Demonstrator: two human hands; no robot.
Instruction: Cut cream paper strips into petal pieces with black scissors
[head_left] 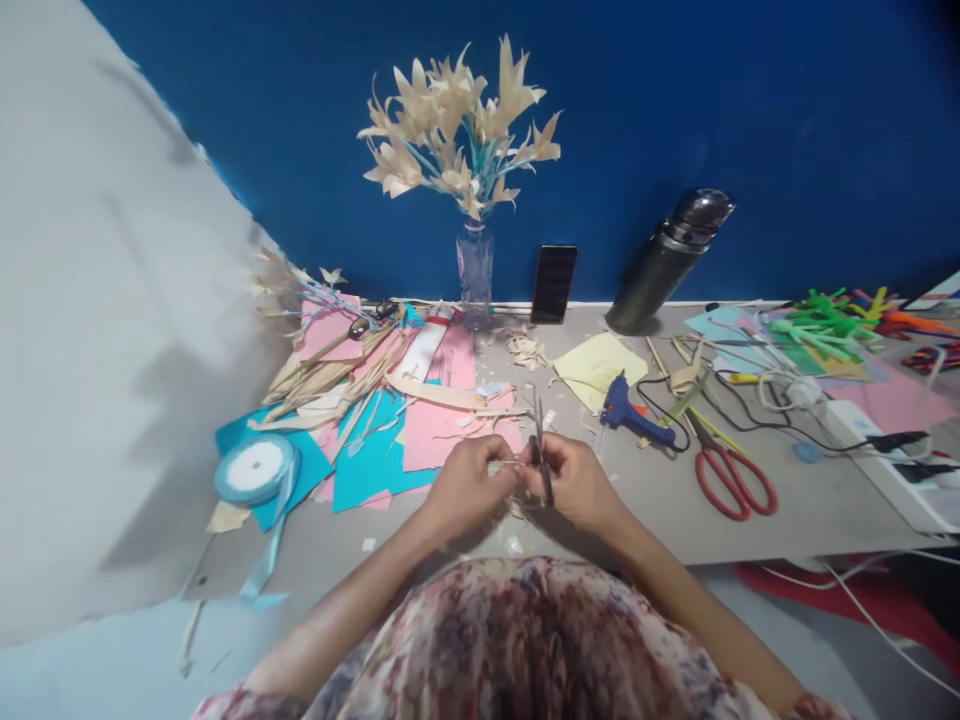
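Observation:
My two hands meet close to my body over the table's front part. In my right hand (574, 478) is a small pair of scissors (545, 470) with dark handles, its thin blades pointing away from me. My left hand (474, 483) pinches a thin pale strip (508, 462) that reaches toward the right fingertips. What the strip is made of is too small to tell. Pale scraps (517, 503) lie beneath the hands. Just beyond them are pink paper (427, 440) and a long dried husk strip (439, 393).
Pale husk flowers (450, 100) stand in a clear bottle (475, 270) by the wall, near a phone (553, 285) and a dark flask (652, 280). Rightward lie a blue glue gun (634, 415), red-handled scissors (735, 480) and a power strip (885, 460). Blue ribbon (251, 470) lies left.

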